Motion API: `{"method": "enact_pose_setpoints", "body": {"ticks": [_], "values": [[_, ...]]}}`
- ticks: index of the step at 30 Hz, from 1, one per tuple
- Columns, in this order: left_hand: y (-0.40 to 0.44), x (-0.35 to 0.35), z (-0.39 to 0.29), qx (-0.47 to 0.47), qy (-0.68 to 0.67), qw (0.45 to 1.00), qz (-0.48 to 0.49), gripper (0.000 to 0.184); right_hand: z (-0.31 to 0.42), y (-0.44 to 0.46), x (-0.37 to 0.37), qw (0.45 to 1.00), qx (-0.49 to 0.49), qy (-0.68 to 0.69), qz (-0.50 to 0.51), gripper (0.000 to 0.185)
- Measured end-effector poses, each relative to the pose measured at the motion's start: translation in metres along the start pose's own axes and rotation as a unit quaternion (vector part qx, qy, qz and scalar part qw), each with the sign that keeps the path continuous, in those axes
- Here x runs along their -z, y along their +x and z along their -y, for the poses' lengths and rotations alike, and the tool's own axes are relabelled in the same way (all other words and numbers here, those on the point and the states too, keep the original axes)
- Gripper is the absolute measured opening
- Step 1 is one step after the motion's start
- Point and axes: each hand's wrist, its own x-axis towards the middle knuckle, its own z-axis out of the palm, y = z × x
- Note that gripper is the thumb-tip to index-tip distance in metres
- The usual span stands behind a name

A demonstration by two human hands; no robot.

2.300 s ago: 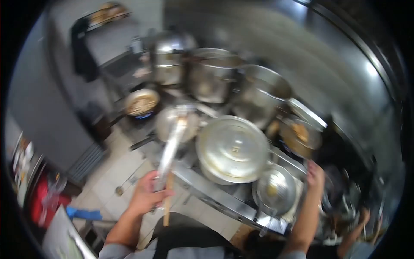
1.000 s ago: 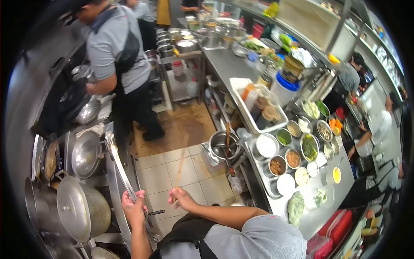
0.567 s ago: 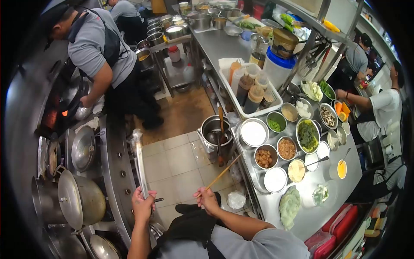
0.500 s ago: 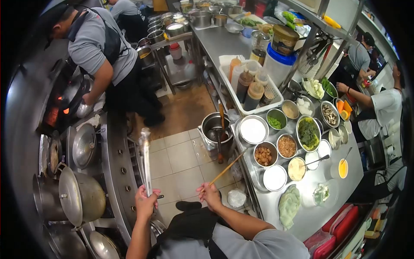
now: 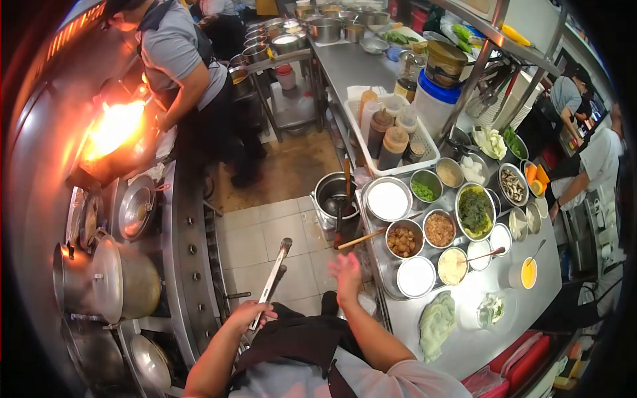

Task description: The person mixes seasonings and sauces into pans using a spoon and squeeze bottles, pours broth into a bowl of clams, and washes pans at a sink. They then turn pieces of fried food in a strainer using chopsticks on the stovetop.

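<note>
My left hand [image 5: 253, 314] is closed around a pair of metal tongs [image 5: 273, 278], their tips pointing up and away from me. My right hand [image 5: 346, 273] is empty, its fingers apart and slightly blurred, over the floor beside the prep counter. A thin wooden stick [image 5: 361, 239] lies just beyond my right fingers, one end jutting over the counter's edge. It passes next to a steel bowl of brown chunks [image 5: 403, 239]; its far end is partly hidden among the bowls. White lidded or filled tubs [image 5: 416, 276] stand nearby.
At the left, a person [image 5: 174, 60] stands by a wok with tall flames [image 5: 119, 129]. A large lidded pot [image 5: 126, 282] occupies the near stove. A steel bucket [image 5: 332, 192] stands by the counter. A green cloth [image 5: 437, 325] and a white bottle basket [image 5: 424, 159] rest on the counter.
My right hand has let go of the wooden stick, which now rests at the counter's edge. The tongs have tilted and swung right. Flames have flared up at the wok.
</note>
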Motion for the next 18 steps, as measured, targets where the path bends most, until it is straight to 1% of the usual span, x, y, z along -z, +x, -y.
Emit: {"method": "enact_pose_setpoints", "body": {"ticks": [1,2,3,4,5,7,8,9,11,12,13,14,15,16,17,18], "values": [[0.006,-0.002,0.005,0.05,-0.036,0.998,0.004,0.026,-0.031,-0.009,0.029,0.98,0.012,-0.178,0.092,0.051],[0.018,-0.004,0.01,0.069,-0.056,0.996,0.007,0.023,-0.051,-0.016,0.045,0.919,0.023,-0.348,0.181,0.059],[0.037,-0.006,0.019,0.073,-0.06,0.995,0.006,0.023,-0.042,-0.035,0.038,0.847,0.023,-0.446,0.288,0.064],[0.058,-0.009,0.029,0.094,-0.061,0.994,0.007,0.025,-0.028,-0.057,0.024,0.752,0.022,-0.531,0.389,0.07],[0.075,-0.013,0.038,0.115,-0.062,0.991,0.009,0.026,-0.032,-0.063,0.02,0.75,0.016,-0.533,0.39,0.07],[0.1,-0.032,0.044,0.117,-0.054,0.992,0.013,0.028,-0.042,-0.076,0.014,0.756,0.005,-0.483,0.442,0.064],[0.11,-0.041,0.043,0.113,-0.04,0.993,0.016,0.031,-0.048,-0.078,0.014,0.779,0.047,-0.5,0.376,0.049],[0.117,-0.046,0.039,0.117,-0.043,0.992,0.018,0.031,-0.056,-0.074,0.023,0.778,0.043,-0.502,0.376,0.049],[0.128,-0.055,0.028,0.193,0.07,0.973,0.1,0.048,-0.074,-0.063,0.042,0.756,-0.018,-0.569,0.322,0.038],[0.128,-0.063,0.022,0.198,0.067,0.973,0.101,0.048,-0.077,-0.066,0.051,0.76,0.03,-0.58,0.291,0.03],[0.125,-0.072,0.018,0.186,0.12,0.969,0.114,0.057,-0.079,-0.066,0.061,0.759,0.025,-0.581,0.292,0.03],[0.122,-0.078,0.013,0.173,0.172,0.962,0.125,0.067,-0.08,-0.064,0.071,0.797,-0.027,-0.561,0.221,0.029],[0.118,-0.081,0.009,0.175,0.168,0.962,0.124,0.067,-0.084,-0.06,0.083,0.828,-0.078,-0.536,0.149,0.028],[0.113,-0.083,0.006,0.11,0.267,0.954,0.085,0.072,-0.105,-0.053,0.109,0.866,-0.067,-0.485,0.101,0.029],[0.11,-0.084,0.007,0.044,0.362,0.93,0.042,0.077,-0.097,-0.052,0.112,0.864,-0.071,-0.487,0.107,0.029],[0.122,-0.072,0.025,-0.106,0.431,0.896,0.001,0.073,-0.087,-0.051,0.113,0.889,-0.092,-0.446,0.047,0.03]]}}
